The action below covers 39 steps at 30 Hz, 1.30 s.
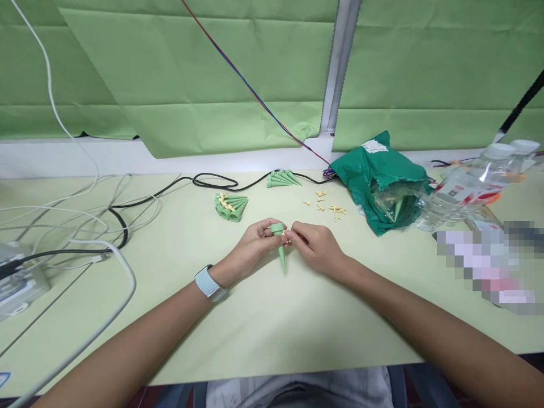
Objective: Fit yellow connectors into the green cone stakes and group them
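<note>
My left hand (260, 242) grips a green plant watering spike (281, 258) by its wide cap end, with the pointed tip hanging down over the table. Against the spike's side, my right hand (317, 246) pinches a small yellow valve (287, 237), mostly covered by the fingertips. Beyond my left hand lies a fan of green spikes with yellow valves on them (232, 207). Farther back is a group of plain green spikes (284, 178). Several loose yellow valves (337, 210) are scattered past my right hand.
A torn green plastic bag (378, 175) with clear wrap and a spike inside lies at the back right. Beside it stand clear plastic bottles (471, 181). White and black cables (121, 249) and a power strip (23, 283) occupy the left side. A blurred-out item (488, 269) lies right.
</note>
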Each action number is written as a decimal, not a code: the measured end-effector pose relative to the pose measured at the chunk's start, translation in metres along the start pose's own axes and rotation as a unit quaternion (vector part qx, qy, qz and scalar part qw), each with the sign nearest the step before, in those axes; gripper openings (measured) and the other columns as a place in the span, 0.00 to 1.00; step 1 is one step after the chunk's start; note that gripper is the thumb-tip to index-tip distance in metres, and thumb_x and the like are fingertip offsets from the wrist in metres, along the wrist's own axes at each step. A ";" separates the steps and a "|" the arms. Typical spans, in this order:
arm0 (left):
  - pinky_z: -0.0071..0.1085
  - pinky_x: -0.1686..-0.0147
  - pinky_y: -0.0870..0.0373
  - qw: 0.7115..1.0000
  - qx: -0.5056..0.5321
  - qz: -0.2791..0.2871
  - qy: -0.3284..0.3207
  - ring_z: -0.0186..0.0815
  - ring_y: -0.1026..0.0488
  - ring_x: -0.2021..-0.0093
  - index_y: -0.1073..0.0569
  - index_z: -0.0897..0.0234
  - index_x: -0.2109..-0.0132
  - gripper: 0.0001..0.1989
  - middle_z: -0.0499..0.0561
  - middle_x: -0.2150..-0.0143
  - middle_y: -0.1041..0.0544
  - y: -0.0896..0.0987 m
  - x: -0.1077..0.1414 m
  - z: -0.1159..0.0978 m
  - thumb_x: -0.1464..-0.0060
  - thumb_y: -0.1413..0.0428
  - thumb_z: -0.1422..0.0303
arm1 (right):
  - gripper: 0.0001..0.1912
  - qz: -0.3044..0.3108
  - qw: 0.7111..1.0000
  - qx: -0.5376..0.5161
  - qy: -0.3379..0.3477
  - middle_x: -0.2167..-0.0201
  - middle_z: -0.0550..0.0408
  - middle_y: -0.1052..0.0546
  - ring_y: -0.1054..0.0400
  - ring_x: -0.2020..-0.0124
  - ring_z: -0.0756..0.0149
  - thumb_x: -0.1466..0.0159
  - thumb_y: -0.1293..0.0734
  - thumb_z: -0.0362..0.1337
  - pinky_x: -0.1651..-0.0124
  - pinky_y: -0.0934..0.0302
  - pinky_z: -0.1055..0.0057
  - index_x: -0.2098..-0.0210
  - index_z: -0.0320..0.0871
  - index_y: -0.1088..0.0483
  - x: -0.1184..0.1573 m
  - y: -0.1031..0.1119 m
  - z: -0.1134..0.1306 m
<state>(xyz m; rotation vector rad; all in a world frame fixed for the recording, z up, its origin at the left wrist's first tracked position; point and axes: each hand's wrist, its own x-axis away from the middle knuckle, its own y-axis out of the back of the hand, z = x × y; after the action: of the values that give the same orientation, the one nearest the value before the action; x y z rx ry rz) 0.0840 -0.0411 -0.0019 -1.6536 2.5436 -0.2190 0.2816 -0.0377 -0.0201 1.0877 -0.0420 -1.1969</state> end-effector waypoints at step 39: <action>0.30 0.61 0.30 0.993 -0.105 -0.044 -0.036 0.34 0.26 0.64 0.24 0.63 0.57 0.15 0.49 0.63 0.22 -0.001 0.000 -0.001 0.50 0.31 0.63 | 0.18 0.020 0.999 -0.010 -0.027 0.77 0.59 0.31 0.42 0.76 0.68 0.25 0.46 0.42 0.70 0.54 0.70 0.70 0.45 0.39 -0.002 0.000 0.003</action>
<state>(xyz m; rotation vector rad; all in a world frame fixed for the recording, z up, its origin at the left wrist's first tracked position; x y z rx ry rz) 0.0846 -0.0417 -0.0007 -1.8109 2.5175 0.1035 0.2788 -0.0382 -0.0178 1.0317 -0.0929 -1.1892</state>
